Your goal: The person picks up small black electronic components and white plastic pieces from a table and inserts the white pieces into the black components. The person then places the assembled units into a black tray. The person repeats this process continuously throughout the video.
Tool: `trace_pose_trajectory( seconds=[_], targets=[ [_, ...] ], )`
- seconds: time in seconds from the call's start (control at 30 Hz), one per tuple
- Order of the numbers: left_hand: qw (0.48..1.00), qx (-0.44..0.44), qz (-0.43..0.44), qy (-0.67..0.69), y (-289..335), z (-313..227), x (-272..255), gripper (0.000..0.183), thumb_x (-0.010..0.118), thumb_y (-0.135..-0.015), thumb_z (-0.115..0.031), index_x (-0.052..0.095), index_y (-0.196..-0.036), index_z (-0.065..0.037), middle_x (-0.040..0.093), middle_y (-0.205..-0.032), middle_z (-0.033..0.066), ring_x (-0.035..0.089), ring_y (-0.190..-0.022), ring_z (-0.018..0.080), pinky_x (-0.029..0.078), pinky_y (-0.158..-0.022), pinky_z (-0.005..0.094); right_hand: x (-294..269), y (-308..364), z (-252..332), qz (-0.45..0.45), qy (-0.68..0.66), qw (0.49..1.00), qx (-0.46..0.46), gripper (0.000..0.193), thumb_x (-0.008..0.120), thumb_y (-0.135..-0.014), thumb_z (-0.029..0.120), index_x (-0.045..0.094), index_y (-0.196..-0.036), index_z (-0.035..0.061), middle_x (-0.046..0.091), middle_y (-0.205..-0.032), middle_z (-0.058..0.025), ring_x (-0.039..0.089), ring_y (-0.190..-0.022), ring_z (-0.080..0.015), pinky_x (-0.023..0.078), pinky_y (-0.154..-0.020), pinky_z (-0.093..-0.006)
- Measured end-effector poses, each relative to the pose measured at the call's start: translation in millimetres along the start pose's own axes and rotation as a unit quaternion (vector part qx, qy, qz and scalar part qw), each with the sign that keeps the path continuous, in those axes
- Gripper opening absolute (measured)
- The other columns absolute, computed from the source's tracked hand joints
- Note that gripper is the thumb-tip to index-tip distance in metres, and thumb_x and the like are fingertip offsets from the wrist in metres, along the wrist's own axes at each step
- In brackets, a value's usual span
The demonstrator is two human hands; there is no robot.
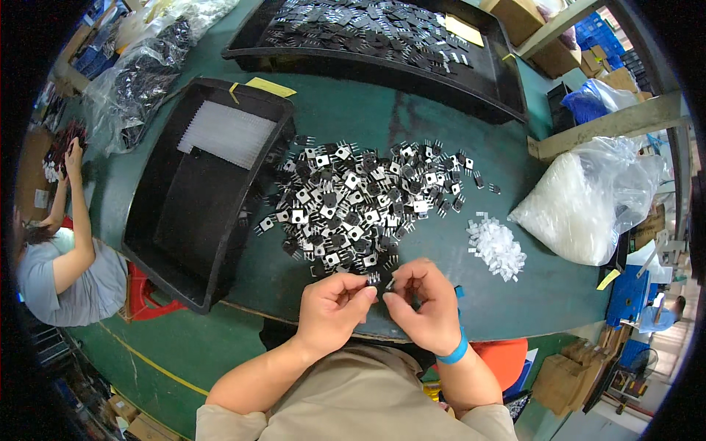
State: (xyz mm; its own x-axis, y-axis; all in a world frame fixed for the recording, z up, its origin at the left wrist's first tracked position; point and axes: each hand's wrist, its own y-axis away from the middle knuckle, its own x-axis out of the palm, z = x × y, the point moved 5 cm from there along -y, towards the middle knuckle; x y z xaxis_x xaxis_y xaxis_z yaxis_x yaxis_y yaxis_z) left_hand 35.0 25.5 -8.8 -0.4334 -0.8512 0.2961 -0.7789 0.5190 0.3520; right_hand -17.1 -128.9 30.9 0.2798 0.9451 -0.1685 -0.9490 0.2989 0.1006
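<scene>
Close to the table's near edge, my left hand (pixel 334 310) pinches a small black transistor (pixel 373 280) with metal legs between thumb and forefinger. Just beside it, my right hand (pixel 426 307), with a blue band at the wrist, is closed in a pinch; a tiny dark piece shows at its fingertips, too small to name. A wide heap of loose transistors (pixel 353 198), black with silvery backs and thin legs, spreads right in front of both hands. To the right of the heap lies a small pile of white plastic pieces (pixel 496 246).
A black tray (pixel 176 213) on the left holds a translucent ribbed sheet (pixel 226 134). A larger black tray (pixel 368 73) full of transistors stands at the back. Clear bags (pixel 588 198) of white pieces sit at right. Far left, a co-worker (pixel 70 272) handles dark parts.
</scene>
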Motion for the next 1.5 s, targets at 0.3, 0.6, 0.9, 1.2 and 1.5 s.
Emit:
trace_pose_trajectory(
  seconds=[0.3, 0.6, 0.9, 1.2, 1.5],
  targets=[
    [0.999, 0.025, 0.036, -0.029, 1.5, -6.3, 6.8, 0.01, 0.065, -0.096, -0.001, 0.068, -0.105, 0.002, 0.071, -0.085, 0.005, 0.059, -0.064, 0.0063, 0.048, -0.056, 0.0222, -1.6, 5.6, -1.1, 0.033, -0.051, 0.998, 0.009, 0.021, 0.067, -0.09, -0.008, 0.06, -0.108, 0.0009, 0.056, -0.096, -0.0047, 0.06, -0.08, -0.0105, 0.052, -0.068, -0.0247],
    [0.986, 0.123, 0.073, -0.086, 1.0, -22.7, 7.5, 0.009, 0.07, -0.091, 0.003, 0.072, -0.1, 0.002, 0.071, -0.083, 0.0071, 0.06, -0.061, 0.0079, 0.047, -0.053, 0.0225, 1.9, 13.8, -9.3, -0.035, -0.152, 0.987, 0.041, 0.01, 0.065, -0.092, -0.007, 0.062, -0.1, -0.0005, 0.061, -0.095, -0.0076, 0.063, -0.077, -0.0119, 0.052, -0.067, -0.0249],
    [0.983, 0.143, 0.079, -0.084, -1.0, -20.6, 0.4, 0.009, 0.074, -0.086, 0.006, 0.073, -0.094, 0.002, 0.072, -0.083, 0.0103, 0.065, -0.062, 0.0123, 0.051, -0.054, 0.0246, 6.3, 17.0, -4.7, -0.017, -0.098, 0.995, 0.007, 0.009, 0.066, -0.089, -0.009, 0.064, -0.095, -0.0016, 0.062, -0.095, -0.009, 0.062, -0.075, -0.0136, 0.052, -0.065, -0.0266],
    [0.984, 0.129, 0.115, -0.042, -4.5, -19.2, -10.1, 0.01, 0.075, -0.085, 0.007, 0.073, -0.094, 0.002, 0.073, -0.086, 0.0127, 0.066, -0.065, 0.0137, 0.052, -0.055, 0.0251, 12.4, 16.4, 3.4, -0.025, -0.024, 0.999, -0.021, 0.011, 0.07, -0.084, -0.008, 0.067, -0.091, -0.0001, 0.066, -0.092, -0.012, 0.063, -0.076, -0.0201, 0.052, -0.067, -0.0312],
    [0.97, 0.161, 0.136, -0.123, -10.3, -32.9, -15.1, 0.017, 0.081, -0.08, 0.002, 0.074, -0.096, 0.003, 0.073, -0.084, 0.0125, 0.068, -0.068, 0.0137, 0.051, -0.058, 0.0252, 22.0, 23.3, 5.7, -0.088, -0.022, 0.995, 0.029, 0.012, 0.072, -0.084, -0.005, 0.068, -0.093, 0.0005, 0.068, -0.092, -0.013, 0.065, -0.078, -0.0245, 0.053, -0.071, -0.0323]
  ],
)
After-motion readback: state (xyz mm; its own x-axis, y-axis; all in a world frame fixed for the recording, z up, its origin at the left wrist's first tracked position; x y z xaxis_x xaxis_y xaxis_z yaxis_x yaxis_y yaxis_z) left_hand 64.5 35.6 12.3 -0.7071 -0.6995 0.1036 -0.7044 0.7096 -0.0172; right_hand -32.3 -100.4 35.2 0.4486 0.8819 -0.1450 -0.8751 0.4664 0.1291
